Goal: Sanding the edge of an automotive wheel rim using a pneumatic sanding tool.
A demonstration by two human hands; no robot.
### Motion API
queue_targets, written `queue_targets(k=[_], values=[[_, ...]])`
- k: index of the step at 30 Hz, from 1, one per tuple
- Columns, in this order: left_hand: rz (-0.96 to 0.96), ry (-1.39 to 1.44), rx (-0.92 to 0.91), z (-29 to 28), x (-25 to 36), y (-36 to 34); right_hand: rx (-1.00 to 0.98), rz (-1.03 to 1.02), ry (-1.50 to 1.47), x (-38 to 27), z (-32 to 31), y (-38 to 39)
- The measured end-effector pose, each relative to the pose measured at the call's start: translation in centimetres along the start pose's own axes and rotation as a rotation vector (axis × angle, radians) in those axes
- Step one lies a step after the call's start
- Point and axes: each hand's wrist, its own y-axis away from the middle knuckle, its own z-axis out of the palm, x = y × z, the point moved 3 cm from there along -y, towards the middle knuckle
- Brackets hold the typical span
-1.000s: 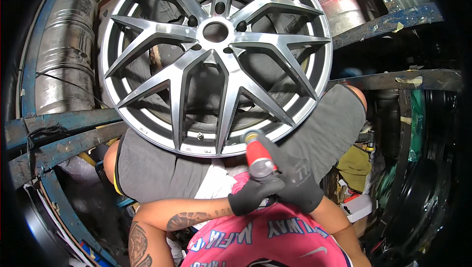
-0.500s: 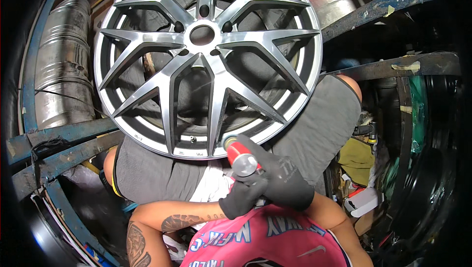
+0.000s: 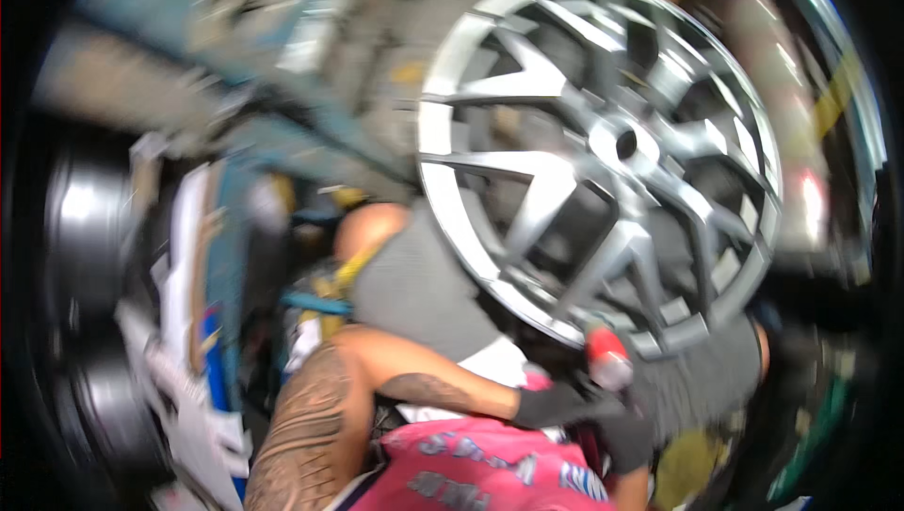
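Observation:
A large silver-and-dark spoked alloy wheel rim [image 3: 435,129] rests across my legs, tilted a little and smeared by motion. At its near edge is a red cylindrical tool [image 3: 607,351] with a silver rounded end; its exact kind is not clear. Black gloves cover both hands, which meet just below this tool. My left hand [image 3: 554,406] comes in from the left and closes around its lower part. Wrapped about it from the right is my right hand [image 3: 623,428], its fingers blurred. Whether the tool touches the rim cannot be made out.
Blue metal framing [image 3: 226,266] stands to the left, with white sheets [image 3: 186,266] beside it. Dark shiny wheels [image 3: 89,219] are at the far left. A silvery cylinder [image 3: 777,115] lies beyond the rim on the right. An olive cloth [image 3: 690,469] is at the lower right.
The view has swung to the left, so the rim, my hands and the tool now appear farther right and blurred. Both hands stay together at the tool.

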Motion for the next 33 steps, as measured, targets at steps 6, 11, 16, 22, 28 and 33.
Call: queue_targets(k=[6,11,16,22,28,33], values=[[0.565,-0.124,0.05,0.2,0.5,-3.0,-0.577,0.023,-0.144,0.2,9.4,-10.6],[0.596,-0.117,0.286,-1.3,2.8,0.5,-0.753,-0.136,-0.004,-3.0,11.6,-13.1],[0.603,-0.079,0.433,-0.6,2.2,-1.9,-0.84,-0.269,0.101,-5.8,12.9,-14.5],[0.548,0.008,0.473,-0.6,5.3,2.6,-0.811,-0.36,0.175,-7.1,12.0,-14.8],[0.465,0.131,0.566,-0.6,6.7,3.5,-0.836,-0.41,0.239,-7.2,12.0,-14.1],[0.397,0.229,0.641,0.4,6.1,3.0,-0.854,-0.454,0.298,-7.5,12.1,-13.9]])
